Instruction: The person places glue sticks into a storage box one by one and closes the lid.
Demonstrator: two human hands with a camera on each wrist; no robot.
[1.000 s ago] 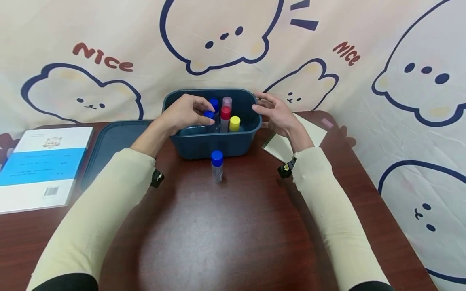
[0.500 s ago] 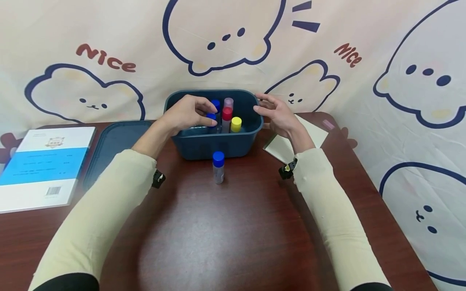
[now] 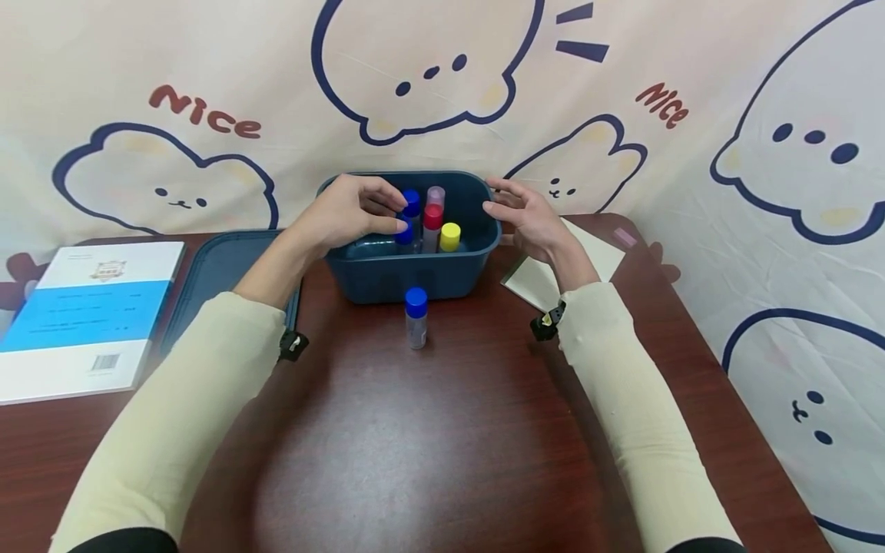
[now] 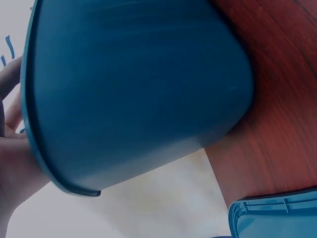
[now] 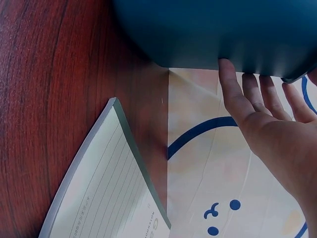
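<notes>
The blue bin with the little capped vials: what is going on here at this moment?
A person in cream sleeves works at a dark wooden table. Their left hand reaches into the blue bin and pinches a blue-capped vial. Their right hand rests with straight fingers against the bin's right wall. Red-capped and yellow-capped vials stand inside. Another blue-capped vial stands on the table in front of the bin.

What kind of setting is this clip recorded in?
Probably a staged tabletop set rather than a real workroom: a dark wooden table stands against a cartoon-bear cloth backdrop, with a blue bin of coloured-cap vials, a book and a lined notebook laid out.
</notes>
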